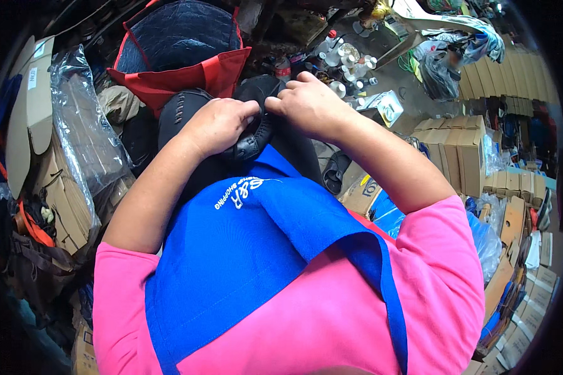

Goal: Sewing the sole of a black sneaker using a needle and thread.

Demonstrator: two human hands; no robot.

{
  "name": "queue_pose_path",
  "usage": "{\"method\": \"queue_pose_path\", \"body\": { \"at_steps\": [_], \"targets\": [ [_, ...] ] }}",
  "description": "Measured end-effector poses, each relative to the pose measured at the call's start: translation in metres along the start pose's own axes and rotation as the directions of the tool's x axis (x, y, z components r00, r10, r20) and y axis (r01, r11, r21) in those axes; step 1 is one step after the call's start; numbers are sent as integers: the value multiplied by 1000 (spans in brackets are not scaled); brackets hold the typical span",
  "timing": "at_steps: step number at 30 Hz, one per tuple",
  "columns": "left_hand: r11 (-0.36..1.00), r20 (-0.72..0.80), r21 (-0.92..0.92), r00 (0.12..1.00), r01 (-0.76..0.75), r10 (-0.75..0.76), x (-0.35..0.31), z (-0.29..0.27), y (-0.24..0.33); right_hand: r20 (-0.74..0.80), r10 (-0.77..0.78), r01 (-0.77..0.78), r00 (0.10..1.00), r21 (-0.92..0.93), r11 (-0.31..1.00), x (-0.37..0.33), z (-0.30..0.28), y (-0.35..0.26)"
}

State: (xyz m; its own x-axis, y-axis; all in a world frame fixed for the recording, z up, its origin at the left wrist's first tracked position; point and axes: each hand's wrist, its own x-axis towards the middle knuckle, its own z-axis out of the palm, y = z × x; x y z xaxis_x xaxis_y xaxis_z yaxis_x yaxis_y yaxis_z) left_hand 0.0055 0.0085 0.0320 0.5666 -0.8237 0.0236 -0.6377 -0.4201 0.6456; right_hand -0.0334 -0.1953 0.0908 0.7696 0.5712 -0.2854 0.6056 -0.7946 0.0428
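Observation:
A black leather-like piece with a stitched edge [251, 147], possibly a shoe, rests over my lap between both hands. My left hand [222, 125] is closed on its left side, thumb and fingers pinched near the opening. Close by on the right, my right hand [308, 106] is curled with its fingertips pressed together at the piece's upper right edge. Whatever those fingertips hold is too small or hidden to make out. Left of my left hand, a black surface with a row of thick stitches [180, 107] covers my thigh.
Beyond my knees stands an open red bag with silvery lining [178, 47]. Plastic bottles [347, 56] crowd the floor at far right, near a white container [385, 107]. Flattened cardboard [59, 194] and clear plastic wrap [84, 125] lie left; cardboard boxes [453, 150] stand right. A blue apron [231, 250] covers my front.

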Motion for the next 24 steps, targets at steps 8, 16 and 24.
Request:
{"method": "queue_pose_path", "body": {
  "at_steps": [8,16,24],
  "targets": [
    [920,-125,385,992,77,-30,-77,-39,-22,-151,76,-54,986,143,988,-42,41,41],
    [625,-432,-768,836,-144,-338,-83,-86,3,59,653,200,755,928,-316,-45,21,48],
    [501,197,-833,973,233,-124,-58,-54,54,-27,115,42,993,990,-133,-21,-9,-17]
  ]
}}
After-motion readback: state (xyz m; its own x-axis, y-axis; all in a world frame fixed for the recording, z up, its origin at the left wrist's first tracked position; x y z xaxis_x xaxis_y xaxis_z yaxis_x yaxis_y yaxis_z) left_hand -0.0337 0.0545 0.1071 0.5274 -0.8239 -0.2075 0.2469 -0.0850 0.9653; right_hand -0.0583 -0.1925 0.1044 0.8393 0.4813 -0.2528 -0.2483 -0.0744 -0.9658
